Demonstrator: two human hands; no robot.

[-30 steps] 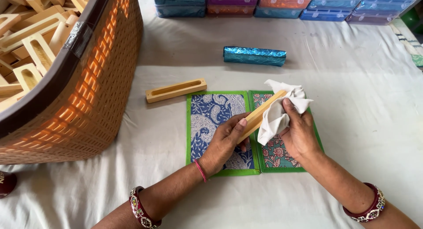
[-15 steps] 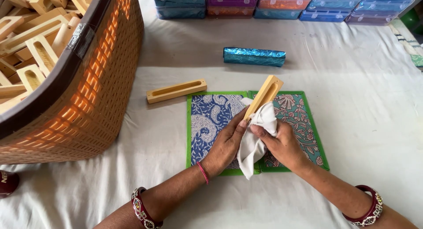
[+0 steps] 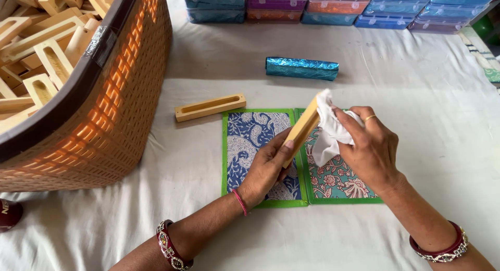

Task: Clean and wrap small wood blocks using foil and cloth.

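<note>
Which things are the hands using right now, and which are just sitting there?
In use:
left hand holding the wooden block
right hand pressing the white cloth on it

Just sitting:
second block on the sheet
shiny blue packet
two patterned mats under the hands
basket of blocks
stacked boxes at the back

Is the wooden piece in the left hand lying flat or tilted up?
Tilted up: the wooden piece slants off the patterned mat, lower end in the left hand.

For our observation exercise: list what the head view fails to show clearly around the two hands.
- Wooden block: lower end hidden by the left hand.
- White cloth: part bunched under the right hand.
- Patterned mats: middles covered by both hands.
- Basket: cut off by the left edge.
</note>
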